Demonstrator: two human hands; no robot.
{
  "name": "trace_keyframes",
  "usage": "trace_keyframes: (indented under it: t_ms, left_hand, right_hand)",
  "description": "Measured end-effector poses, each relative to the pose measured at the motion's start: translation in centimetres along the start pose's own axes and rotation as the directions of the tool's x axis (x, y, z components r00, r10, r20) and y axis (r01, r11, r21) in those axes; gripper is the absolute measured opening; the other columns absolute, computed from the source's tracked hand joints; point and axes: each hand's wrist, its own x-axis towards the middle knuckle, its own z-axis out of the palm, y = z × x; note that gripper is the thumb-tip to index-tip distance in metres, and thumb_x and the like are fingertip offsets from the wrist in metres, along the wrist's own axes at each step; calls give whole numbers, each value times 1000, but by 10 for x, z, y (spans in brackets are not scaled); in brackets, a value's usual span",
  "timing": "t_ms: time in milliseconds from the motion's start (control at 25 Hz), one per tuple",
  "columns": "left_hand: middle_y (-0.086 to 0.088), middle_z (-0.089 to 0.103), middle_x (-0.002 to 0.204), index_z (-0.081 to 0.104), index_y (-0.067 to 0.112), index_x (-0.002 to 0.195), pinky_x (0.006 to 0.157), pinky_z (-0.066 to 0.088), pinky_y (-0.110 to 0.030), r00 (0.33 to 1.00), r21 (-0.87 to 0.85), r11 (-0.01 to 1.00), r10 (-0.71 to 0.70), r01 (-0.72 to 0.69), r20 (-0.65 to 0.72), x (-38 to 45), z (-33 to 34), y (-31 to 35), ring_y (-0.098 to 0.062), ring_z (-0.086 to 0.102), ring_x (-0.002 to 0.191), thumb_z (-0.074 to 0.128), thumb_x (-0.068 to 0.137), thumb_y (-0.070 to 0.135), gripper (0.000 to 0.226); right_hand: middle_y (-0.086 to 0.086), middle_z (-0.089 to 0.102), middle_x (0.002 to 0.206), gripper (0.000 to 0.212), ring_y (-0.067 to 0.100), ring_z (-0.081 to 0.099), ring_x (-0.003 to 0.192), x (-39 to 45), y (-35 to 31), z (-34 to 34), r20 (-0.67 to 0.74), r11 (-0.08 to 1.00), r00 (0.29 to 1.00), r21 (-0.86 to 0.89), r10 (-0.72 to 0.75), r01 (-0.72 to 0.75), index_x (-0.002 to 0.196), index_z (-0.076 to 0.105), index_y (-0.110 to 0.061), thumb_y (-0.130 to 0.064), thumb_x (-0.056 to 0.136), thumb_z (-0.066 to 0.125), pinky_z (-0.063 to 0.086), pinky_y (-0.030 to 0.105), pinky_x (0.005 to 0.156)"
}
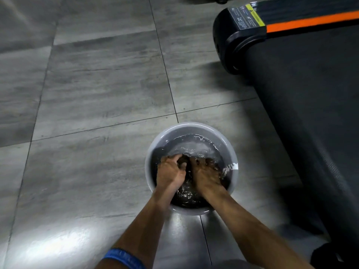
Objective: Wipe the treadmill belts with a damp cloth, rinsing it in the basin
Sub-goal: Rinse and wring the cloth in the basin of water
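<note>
A round grey basin point(191, 127) full of rippling water stands on the tiled floor. Both my hands are inside it, side by side. My left hand point(170, 170) and my right hand point(206, 171) each have curled fingers round a dark cloth point(184, 165) held in the water between them; most of the cloth is under the surface and hard to make out. To the right lies the treadmill, its dark belt point(307, 105) running from the upper right to the lower right.
The treadmill's black end cap point(229, 43) with an orange stripe point(310, 21) and warning labels sits at the upper right. Grey floor tiles point(87, 94) spread to the left and behind the basin. A blue wristband point(124, 258) is on my left forearm.
</note>
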Motion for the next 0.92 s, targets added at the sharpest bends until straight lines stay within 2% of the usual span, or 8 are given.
trace_keyframes:
  t_ms: [160,360,480,560,680,760,800,920]
  left_hand:
    - [-15,60,123,60,25,129,98,43,-31,999,2,1000,16,-16,-42,-3,-4,-14,-30,58,114,55,94,36,37]
    - [-13,56,127,56,15,131,102,44,-40,992,-179,979,111,-100,51,-8,-14,9,-32,56,118,61,63,37,72]
    - [1,69,106,52,9,128,89,54,-35,971,-500,857,209,-126,114,-11,-7,19,-15,65,98,81,55,7,79]
    - [5,71,83,60,7,112,69,54,-25,959,-651,749,258,-120,120,-15,-11,25,-9,64,75,77,60,-20,61]
    - [7,72,77,65,4,99,66,51,-14,982,-701,698,188,-145,-17,-12,-18,28,-2,65,69,72,68,-23,41]
    - [12,72,74,67,19,93,66,50,-13,986,-650,744,156,-156,-58,-13,-24,26,1,66,70,73,70,-17,43]
    - [13,73,75,67,24,90,67,51,-16,983,-586,790,158,-181,-89,-13,-26,24,-1,66,71,74,69,-11,41]
    - [5,69,86,67,22,96,75,51,-27,943,-261,908,297,-328,-151,-13,-33,24,-16,64,81,64,62,3,39]
  right_hand:
    - [5,70,108,29,24,65,104,3,4,-28,-101,923,982,370,157,-110,109,66,-20,-14,81,62,49,25,88]
    - [-7,62,60,19,16,57,56,-36,-2,-90,-187,298,959,947,212,119,72,63,-28,-15,58,59,46,27,52]
    - [9,58,65,32,18,50,52,-43,-2,-111,-74,-164,997,983,25,77,82,63,-13,-5,54,50,35,25,44]
    - [14,55,69,36,22,51,53,-41,7,-116,-64,-238,996,970,-59,48,87,59,-5,-3,53,48,36,28,48]
    - [19,56,74,31,28,50,55,-41,17,-109,-16,-287,999,958,-41,3,90,57,-1,3,62,45,45,32,52]
    - [23,59,78,27,27,53,55,-41,24,-99,93,-203,994,976,54,-81,91,58,-3,11,76,40,53,33,52]
    - [22,62,81,29,25,56,56,-41,28,-92,111,-45,988,993,111,-106,92,59,-7,11,79,41,54,32,53]
    - [-3,64,111,50,10,60,94,-43,36,-79,-197,720,974,692,113,57,122,56,-26,-5,78,60,50,26,87]
